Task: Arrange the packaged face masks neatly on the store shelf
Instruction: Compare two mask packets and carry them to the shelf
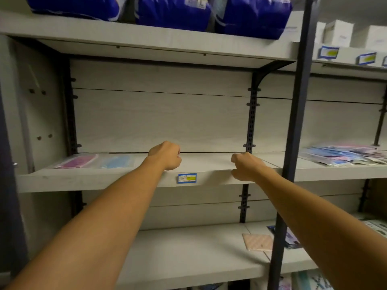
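Fingers of both hands are curled, grasping nothing; next packs should be aligned beside the pink pack [76,161] and blue pack [117,161].

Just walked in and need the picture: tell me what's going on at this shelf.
A person is stocking packaged face masks. Both the left hand and right hand are curled and hold nothing over the middle shelf. A pink mask pack and a blue mask pack lie flat at its left; a loose pile of mask packs waits right.

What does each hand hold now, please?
Left hand: fingers curled, holding nothing visible.
Right hand: fingers curled, holding nothing visible.
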`<state>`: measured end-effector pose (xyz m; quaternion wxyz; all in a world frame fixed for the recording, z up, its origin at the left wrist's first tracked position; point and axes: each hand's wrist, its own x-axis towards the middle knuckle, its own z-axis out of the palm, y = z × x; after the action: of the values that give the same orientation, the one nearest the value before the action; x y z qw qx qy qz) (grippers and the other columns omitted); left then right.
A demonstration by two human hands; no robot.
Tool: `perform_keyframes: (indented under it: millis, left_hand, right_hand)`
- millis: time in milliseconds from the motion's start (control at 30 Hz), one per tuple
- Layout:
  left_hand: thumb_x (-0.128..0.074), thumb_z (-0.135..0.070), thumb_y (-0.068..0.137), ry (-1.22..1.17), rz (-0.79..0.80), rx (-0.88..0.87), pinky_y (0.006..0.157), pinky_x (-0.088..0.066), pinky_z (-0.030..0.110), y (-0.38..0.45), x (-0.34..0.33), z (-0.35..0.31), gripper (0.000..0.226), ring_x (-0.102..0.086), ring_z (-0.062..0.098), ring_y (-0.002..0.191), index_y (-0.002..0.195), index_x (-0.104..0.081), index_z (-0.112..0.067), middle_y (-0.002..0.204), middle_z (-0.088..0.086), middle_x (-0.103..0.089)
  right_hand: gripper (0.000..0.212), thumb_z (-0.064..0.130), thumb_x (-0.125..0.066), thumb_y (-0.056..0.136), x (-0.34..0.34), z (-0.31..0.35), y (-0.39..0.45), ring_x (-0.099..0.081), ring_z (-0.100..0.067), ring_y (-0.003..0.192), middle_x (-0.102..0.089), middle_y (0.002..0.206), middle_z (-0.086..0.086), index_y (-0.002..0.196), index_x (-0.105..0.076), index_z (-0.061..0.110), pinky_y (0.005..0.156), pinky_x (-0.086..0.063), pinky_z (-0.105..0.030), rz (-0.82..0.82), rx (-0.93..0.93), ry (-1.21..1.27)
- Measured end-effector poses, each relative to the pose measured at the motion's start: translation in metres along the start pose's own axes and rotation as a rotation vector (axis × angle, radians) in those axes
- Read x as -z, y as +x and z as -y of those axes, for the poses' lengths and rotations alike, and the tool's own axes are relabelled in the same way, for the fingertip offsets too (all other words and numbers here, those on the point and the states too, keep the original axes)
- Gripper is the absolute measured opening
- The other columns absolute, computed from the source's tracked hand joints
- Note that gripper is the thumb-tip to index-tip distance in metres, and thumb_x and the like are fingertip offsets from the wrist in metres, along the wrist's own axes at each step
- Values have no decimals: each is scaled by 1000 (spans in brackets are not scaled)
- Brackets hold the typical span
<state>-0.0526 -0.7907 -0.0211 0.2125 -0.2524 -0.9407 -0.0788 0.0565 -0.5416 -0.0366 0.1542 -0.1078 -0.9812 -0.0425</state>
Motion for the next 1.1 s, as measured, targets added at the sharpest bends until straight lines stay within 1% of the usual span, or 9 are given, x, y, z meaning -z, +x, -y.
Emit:
perform_keyframes:
  millis: [233,333,400,500,600,667,867,1000,1100]
  left_hand:
    - [-49,-23,94,-28,29,-117,83,-53,34,14,-10,-104,34,-61,29,105,124,-62,-19,123,6,-60]
    - [-48,-23,95,-41,38,-200,84,-53,36,25,-21,-150,34,-60,29,105,126,-61,-18,125,6,-60]
    - [-47,-23,95,-50,35,-261,83,-52,36,31,-29,-184,34,-60,29,105,127,-61,-19,126,6,-59]
    - [-48,-24,97,-75,-4,-348,83,-53,37,38,-39,-240,32,-61,29,106,125,-63,-19,125,7,-60]
    - [-51,-24,96,-138,-15,-437,81,-57,41,42,-45,-291,28,-63,27,97,120,-65,-18,118,7,-63]
    - [-52,-22,94,-178,-3,-496,80,-57,40,46,-48,-320,27,-63,26,93,117,-65,-18,114,7,-64]
    - [-55,-18,90,-235,60,-594,77,-57,40,65,-63,-396,26,-63,28,92,112,-68,-15,110,7,-62]
    - [-56,-20,93,-205,56,-591,76,-53,35,92,-79,-433,28,-61,27,99,118,-66,-15,117,8,-61]
    - [-55,-24,93,-144,42,-559,80,-52,35,119,-92,-452,32,-61,28,102,124,-64,-19,123,8,-60]
  right_hand:
    - [35,19,-59,94,1,-83,-24,-60,-23,90,-60,111,-8,127,-53,12,79,-56,-33,-8,-76,30]
    - [30,22,-64,93,4,-121,-34,-59,-19,86,-60,103,-5,121,-54,15,74,-52,-29,-19,-135,22]
    - [29,23,-67,93,5,-148,-43,-59,-19,89,-61,103,-6,118,-54,15,78,-53,-31,-12,-160,15]
    - [35,22,-66,94,4,-195,-57,-61,-22,95,-62,112,-10,126,-54,11,86,-56,-33,-21,-228,-8]
    - [30,22,-65,95,7,-239,-70,-58,-20,87,-61,104,-8,120,-59,8,73,-49,-25,-11,-295,-61]
    - [26,20,-63,93,11,-262,-78,-54,-21,83,-56,98,-7,116,-58,7,67,-41,-25,18,-340,-94]
    - [32,25,-65,92,12,-327,-80,-59,-22,89,-58,100,-6,119,-56,11,82,-55,-34,36,-415,-133]
    - [25,25,-64,92,9,-372,-70,-56,-19,82,-56,94,-5,112,-57,11,64,-44,-26,15,-437,-174]
    - [23,24,-64,92,3,-403,-57,-56,-18,80,-55,89,-3,110,-58,11,63,-44,-25,29,-445,-173]
